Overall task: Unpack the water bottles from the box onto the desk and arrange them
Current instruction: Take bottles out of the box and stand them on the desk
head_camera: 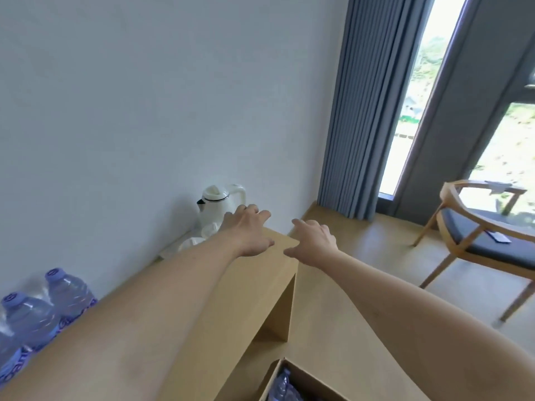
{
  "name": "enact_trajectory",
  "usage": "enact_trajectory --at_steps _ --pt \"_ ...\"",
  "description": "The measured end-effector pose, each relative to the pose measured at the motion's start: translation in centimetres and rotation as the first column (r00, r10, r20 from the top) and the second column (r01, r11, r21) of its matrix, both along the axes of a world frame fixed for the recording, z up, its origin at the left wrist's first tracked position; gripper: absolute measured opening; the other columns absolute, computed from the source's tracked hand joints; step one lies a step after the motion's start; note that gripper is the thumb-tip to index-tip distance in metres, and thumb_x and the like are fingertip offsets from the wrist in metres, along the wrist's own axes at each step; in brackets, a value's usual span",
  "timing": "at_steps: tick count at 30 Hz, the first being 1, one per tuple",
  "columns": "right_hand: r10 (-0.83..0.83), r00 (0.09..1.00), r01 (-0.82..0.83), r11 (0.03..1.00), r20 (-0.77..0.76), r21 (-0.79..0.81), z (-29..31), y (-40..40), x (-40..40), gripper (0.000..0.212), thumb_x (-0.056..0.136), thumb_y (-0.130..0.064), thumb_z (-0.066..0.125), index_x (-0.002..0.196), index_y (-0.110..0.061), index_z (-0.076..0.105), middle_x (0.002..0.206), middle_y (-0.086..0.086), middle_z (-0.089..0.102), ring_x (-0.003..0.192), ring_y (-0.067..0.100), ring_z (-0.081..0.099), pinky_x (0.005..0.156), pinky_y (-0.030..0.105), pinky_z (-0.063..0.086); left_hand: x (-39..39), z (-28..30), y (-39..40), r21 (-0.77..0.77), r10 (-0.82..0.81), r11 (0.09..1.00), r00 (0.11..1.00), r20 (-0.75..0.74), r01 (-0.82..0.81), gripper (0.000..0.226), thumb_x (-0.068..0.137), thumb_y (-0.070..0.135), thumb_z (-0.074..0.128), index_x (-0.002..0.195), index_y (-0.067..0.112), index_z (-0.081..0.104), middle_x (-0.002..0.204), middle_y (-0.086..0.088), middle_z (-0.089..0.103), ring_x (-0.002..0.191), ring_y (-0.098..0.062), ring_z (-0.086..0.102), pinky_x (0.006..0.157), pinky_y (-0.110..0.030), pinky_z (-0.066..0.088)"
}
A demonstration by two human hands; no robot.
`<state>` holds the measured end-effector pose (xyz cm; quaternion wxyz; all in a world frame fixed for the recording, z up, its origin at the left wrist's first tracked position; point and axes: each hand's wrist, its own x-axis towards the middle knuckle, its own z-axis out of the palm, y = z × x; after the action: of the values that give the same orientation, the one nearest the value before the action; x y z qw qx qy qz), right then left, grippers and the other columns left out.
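Both hands are empty and held out over the far end of the desk [231,308]; the left hand [249,235] has its fingers loosely spread above the desk's far corner, just in front of the white kettle [215,206], and the right hand [314,243] hangs with relaxed, slightly parted fingers just past the desk's end edge, over the floor; neither touches a bottle. A careless sweep of the left hand could knock the kettle or the crumpled white wrappers [191,241] beside it along the wall edge; the left forearm passes close by the standing water bottles [43,311] at the desk's near wall-side corner, and a sideways swing might topple them. More bottles sit in the open box [285,384] on the floor below the desk's front edge, well behind both hands.
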<state>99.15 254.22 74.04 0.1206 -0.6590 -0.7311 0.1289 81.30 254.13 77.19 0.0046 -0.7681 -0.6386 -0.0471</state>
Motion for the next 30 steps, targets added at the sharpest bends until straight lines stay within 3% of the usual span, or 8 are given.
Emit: enact_trajectory --at_steps 8,16,30 --pt "-0.125 0.992 0.125 0.989 0.013 -0.074 -2.8 1.3 12.0 0.079 0.074 -0.051 0.075 0.142 -0.035 0.037 0.14 0.004 0.046 0.125 0.03 0.042 0.095 0.043 0.041 13.2 -3.0 3.1 -0.044 -0.157 0.987 0.988 0.001 0.157 0.073 0.077 0.063 0.055 0.14 0.031 0.038 0.144 -0.003 0.041 0.132 -0.025 0.036 0.101 -0.046 0.037" --pt "-0.212 0.977 0.206 0.938 0.009 -0.278 -8.9 1.4 20.5 0.087 0.074 -0.052 0.076 0.146 -0.034 0.032 0.144 0.002 0.042 0.129 0.03 0.038 0.1 0.043 0.039 21.8 -9.1 4.9 -0.184 -0.213 0.961 0.977 -0.023 0.205 0.075 0.078 0.065 0.055 0.143 0.033 0.036 0.145 -0.001 0.04 0.133 -0.023 0.036 0.103 -0.044 0.035" --pt "-0.362 0.931 0.305 0.694 0.049 -0.652 -25.1 -2.2 22.6 0.091 0.071 -0.05 0.077 0.148 -0.032 0.032 0.142 0.007 0.044 0.129 0.031 0.04 0.101 0.046 0.042 22.7 -25.8 4.1 -0.541 -0.304 0.803 0.953 -0.014 0.248 0.071 0.081 0.06 0.054 0.143 0.029 0.038 0.143 -0.006 0.042 0.13 -0.028 0.038 0.101 -0.048 0.039"
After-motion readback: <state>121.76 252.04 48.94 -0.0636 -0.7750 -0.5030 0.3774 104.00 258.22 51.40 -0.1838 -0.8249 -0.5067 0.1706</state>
